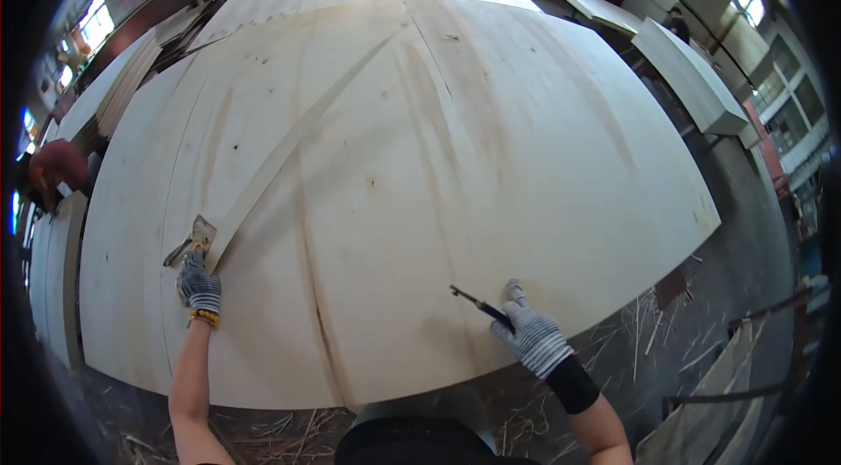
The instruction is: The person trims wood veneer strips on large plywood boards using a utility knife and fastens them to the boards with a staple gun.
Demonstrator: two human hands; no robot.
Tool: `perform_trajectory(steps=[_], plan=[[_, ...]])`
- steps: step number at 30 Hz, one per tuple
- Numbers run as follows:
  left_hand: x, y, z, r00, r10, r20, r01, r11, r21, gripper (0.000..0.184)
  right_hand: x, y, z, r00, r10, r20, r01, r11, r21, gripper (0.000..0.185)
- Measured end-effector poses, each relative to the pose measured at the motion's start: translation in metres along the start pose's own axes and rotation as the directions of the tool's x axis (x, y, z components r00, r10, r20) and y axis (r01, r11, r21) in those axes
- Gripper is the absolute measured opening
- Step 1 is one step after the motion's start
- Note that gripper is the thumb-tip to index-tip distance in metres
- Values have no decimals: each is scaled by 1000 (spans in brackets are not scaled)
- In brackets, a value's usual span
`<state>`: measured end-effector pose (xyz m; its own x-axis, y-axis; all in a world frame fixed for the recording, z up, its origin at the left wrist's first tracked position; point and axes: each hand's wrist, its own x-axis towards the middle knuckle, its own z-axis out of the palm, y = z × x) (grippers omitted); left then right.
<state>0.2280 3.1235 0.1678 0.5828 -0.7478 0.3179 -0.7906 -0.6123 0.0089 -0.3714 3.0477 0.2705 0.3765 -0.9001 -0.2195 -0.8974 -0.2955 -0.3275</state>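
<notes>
A large pale wood sheet (385,202) with brown grain streaks and small knots spreads out before me. My left hand (200,281), in a striped grey glove with a yellow cuff, is closed round a metal scraper-like tool (202,232) at the sheet's left part. A long thin wood strip (289,145) lies diagonally across the sheet, its near end beside that hand. Over the sheet's near right edge, my right hand (533,335), gloved too, grips a thin dark tool (480,302) whose tip points left and away from me.
Stacked boards (692,79) stand at the right, more boards (114,97) at the left. A person in red (58,169) bends at the far left; another person (675,24) is behind the right stack. Wood scraps (653,316) litter the floor. A metal frame (727,399) stands at lower right.
</notes>
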Motion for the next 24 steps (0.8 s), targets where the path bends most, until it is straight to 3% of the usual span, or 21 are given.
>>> perform_trajectory(steps=[2,3,6,7,12,13,15,16,18,20,21,24], plan=[[0,19,3,999,-34,-29,33,999,-26,57,31,17,-8,988,-143,-52,145,988,46,26],[-1,48,-4,997,-70,-29,70,997,-15,57,52,20,-14,998,-54,-38,55,997,49,25],[4,101,-5,992,-122,-35,124,991,49,57,110,16,-20,993,-120,-17,118,989,-95,23],[8,113,-6,993,-116,-35,118,990,72,57,124,15,-20,976,-214,-33,211,975,-68,21],[11,80,39,984,-17,-177,18,1000,5,42,162,5,-21,970,-239,51,239,971,-11,25],[11,74,44,984,-13,-180,11,1000,-10,41,164,14,-11,964,-185,192,135,960,245,25],[13,73,39,983,-6,-182,-7,997,-75,41,139,40,-1,953,-261,152,186,904,386,25],[11,79,32,984,-13,-180,-9,993,-117,41,111,55,-4,928,-372,0,360,899,250,25],[4,92,24,985,-69,-161,55,994,-89,39,52,90,-24,948,-318,-25,312,905,290,26],[-12,126,14,993,-54,-100,56,998,20,37,0,145,-48,975,-173,138,123,944,307,28],[-27,163,-6,997,-62,-46,63,998,27,36,-27,180,-53,990,-117,79,84,937,338,30],[-57,237,20,997,-74,6,71,918,-390,38,-102,281,-56,972,109,-207,4,879,477,40]])
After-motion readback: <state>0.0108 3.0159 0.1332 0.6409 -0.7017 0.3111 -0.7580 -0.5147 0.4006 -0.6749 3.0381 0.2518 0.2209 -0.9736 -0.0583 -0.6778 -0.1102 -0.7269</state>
